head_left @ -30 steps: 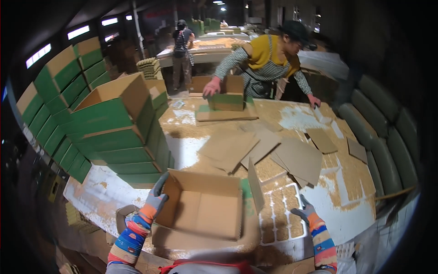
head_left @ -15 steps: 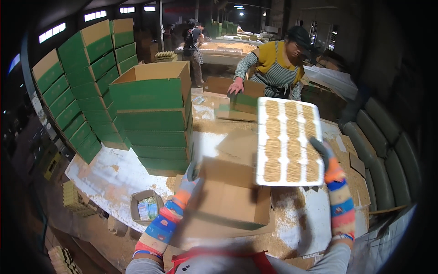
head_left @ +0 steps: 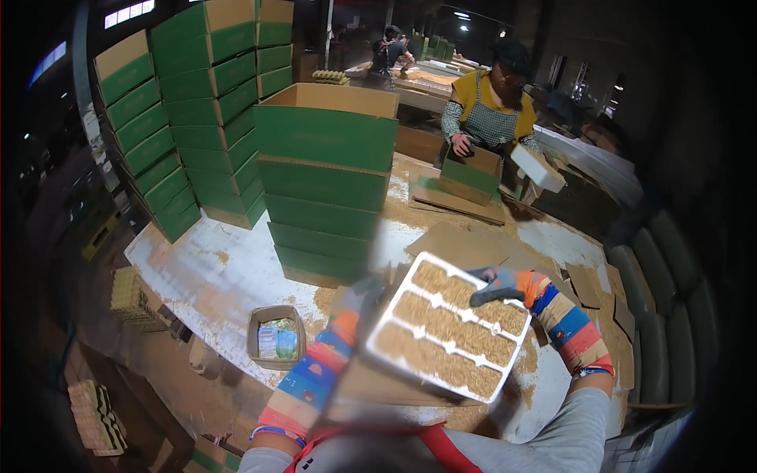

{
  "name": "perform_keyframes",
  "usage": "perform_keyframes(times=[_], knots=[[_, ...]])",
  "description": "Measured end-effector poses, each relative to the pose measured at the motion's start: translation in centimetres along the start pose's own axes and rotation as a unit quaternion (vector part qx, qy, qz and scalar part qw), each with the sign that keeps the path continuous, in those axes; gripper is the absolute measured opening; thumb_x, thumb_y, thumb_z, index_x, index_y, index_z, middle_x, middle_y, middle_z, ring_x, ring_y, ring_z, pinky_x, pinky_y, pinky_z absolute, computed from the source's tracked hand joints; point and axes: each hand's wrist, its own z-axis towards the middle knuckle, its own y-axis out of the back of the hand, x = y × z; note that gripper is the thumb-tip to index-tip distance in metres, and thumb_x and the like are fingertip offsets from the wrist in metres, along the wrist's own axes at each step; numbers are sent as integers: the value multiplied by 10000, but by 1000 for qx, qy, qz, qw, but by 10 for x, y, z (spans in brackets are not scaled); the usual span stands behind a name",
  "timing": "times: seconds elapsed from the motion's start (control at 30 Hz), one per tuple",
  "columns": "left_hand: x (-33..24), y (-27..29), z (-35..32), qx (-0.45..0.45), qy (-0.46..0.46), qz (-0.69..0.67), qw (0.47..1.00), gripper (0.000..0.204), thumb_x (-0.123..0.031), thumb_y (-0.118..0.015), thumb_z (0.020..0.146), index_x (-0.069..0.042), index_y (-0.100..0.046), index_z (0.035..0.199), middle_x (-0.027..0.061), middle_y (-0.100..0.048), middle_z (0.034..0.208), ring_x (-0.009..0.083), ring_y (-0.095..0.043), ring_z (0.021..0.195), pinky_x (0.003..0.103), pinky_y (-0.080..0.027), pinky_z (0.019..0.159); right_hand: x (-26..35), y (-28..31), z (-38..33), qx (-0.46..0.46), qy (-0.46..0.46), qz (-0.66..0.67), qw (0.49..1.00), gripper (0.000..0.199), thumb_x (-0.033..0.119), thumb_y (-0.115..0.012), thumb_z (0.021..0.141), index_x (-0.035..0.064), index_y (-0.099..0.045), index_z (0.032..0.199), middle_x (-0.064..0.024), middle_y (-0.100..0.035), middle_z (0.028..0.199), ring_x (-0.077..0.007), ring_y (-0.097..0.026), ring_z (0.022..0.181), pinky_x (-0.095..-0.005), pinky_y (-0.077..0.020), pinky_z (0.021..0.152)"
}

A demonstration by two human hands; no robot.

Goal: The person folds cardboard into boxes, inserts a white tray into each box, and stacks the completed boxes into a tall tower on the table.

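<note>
On my feed, the white tray (head_left: 436, 300) looks like smooth plastic foam, its filling (head_left: 430, 347) coarse and fibrous. I see matt cardboard in the green cartons (head_left: 323, 154), cloth in the striped sleeve (head_left: 572, 327), and a patchily rough tabletop (head_left: 185, 268).

The hall is dim, with small glaring ceiling lamps (head_left: 462, 16) far back and bright windows (head_left: 130, 14) at upper left, while the white tabletop (head_left: 189, 256) is well lit. A soft shadow darkens it just beside the white compartment tray (head_left: 449, 347), whose rim shines pale. Motion blur smears the left hand (head_left: 363, 296). Fisheye distortion tilts the outer green cartons (head_left: 150, 146); the picture's corners sink into black.
</note>
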Motion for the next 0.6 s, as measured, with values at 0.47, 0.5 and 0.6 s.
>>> perform_keyframes(times=[0.47, 0.5, 0.6], knots=[[-27, -17, -13, 34, -73, 138, 987, 390, -264, -639, 846, -1, -605, 1131, 108, -642, 1094, 172, -587, 993, 297, -452, 881, -73, -89, 70, -188, 127, -70, 971, 494, 334, -725, 739, 38, -591, 1111, -185, -619, 1033, -268, -590, 908, -380, -466, 768], [-37, -10, -17, 40, -36, 110, 993, 395, -269, -653, 835, -2, -609, 1123, 107, -647, 1086, 172, -589, 988, 300, -451, 880, -53, -95, 64, -259, 200, -249, 912, 452, 281, -711, 733, 49, -598, 1104, -180, -593, 1074, -297, -565, 966, -378, -461, 804], [-13, 19, -13, 50, -90, 96, 990, 410, -324, -575, 877, -9, -600, 1138, 120, -642, 1098, 211, -594, 990, 315, -446, 883, 10, -116, 43, -201, 87, -373, 902, 349, 279, -657, 747, 67, -582, 1015, -174, -571, 1041, -351, -540, 980, -429, -452, 815]])
